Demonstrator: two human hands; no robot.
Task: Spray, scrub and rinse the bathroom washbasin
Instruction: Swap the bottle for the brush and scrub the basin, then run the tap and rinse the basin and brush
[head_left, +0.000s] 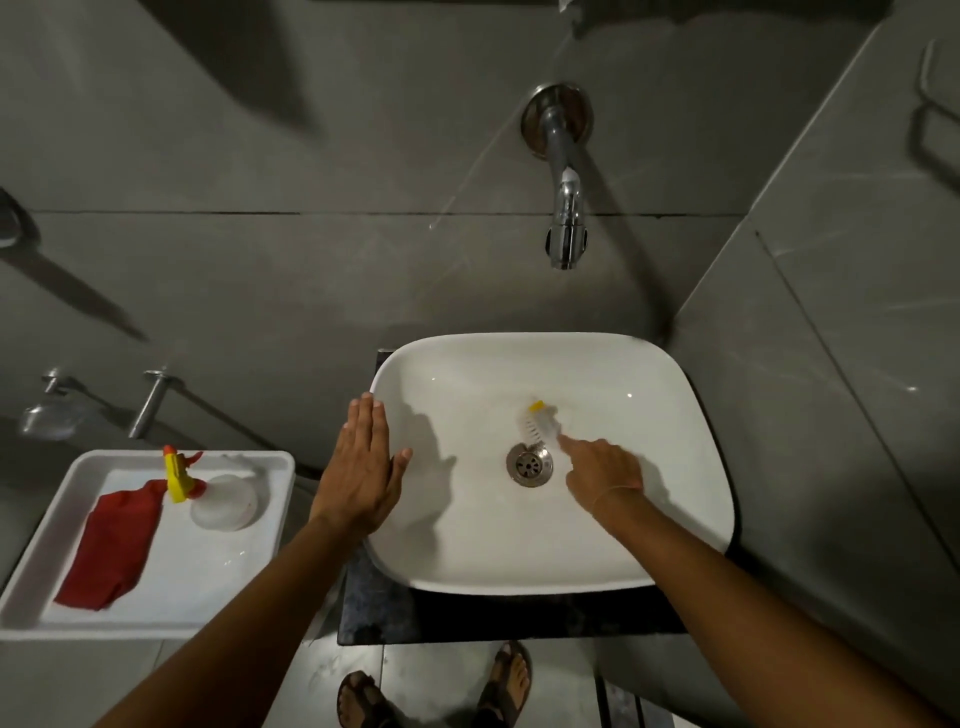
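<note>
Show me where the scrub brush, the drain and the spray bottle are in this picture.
scrub brush (540, 423), head view, on the white bristle part, beside its yellow tip.
drain (529, 464), head view, on the metal strainer in the basin floor.
spray bottle (223, 501), head view, on the pale body, lying in the tray.

White tray (31, 587) stood left, holding a crumpled red cloth (111, 551); two metal wall fittings (150, 402) sat above it; grey tiled wall (260, 156) behind; sandalled feet (506, 680) below.
</note>
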